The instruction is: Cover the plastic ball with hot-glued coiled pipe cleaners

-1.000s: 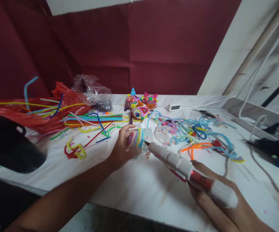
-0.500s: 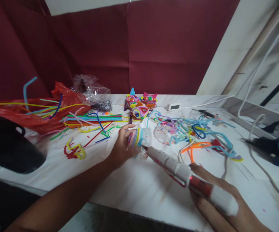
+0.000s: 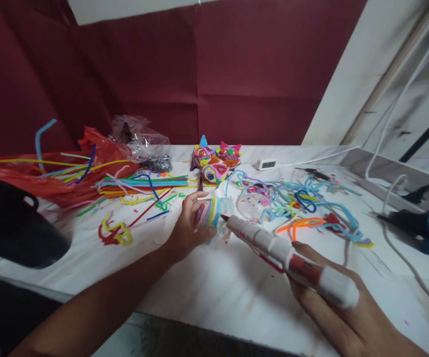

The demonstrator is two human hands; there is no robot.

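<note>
My left hand (image 3: pixel 190 223) is closed around a rounded craft piece (image 3: pixel 211 212) wrapped in bands of coloured pipe cleaner, with a clear, speckled part on its right side. In my right hand (image 3: pixel 333 302) is a white glue gun (image 3: pixel 270 243) with a reddish-brown section and a lit red spot. Its dark nozzle tip (image 3: pixel 224 217) is at the craft piece, beside the light blue band; whether it touches I cannot tell. Just right of the piece lies a clear, speckled round form (image 3: pixel 252 206).
Finished colourful animal-like figures (image 3: pixel 216 161) stand at the back. Tangled pipe cleaners (image 3: pixel 311 201) lie right, straight ones (image 3: pixel 147 183) left by a red plastic bag (image 3: pixel 95 144). A black container (image 3: pixel 17 223) stands at left. A small white display (image 3: pixel 267 164) and a cable (image 3: pixel 396 248) are also there.
The glue gun has shifted slightly up and left, its tip now a little higher along the craft piece. My left hand has stayed nearly still.
</note>
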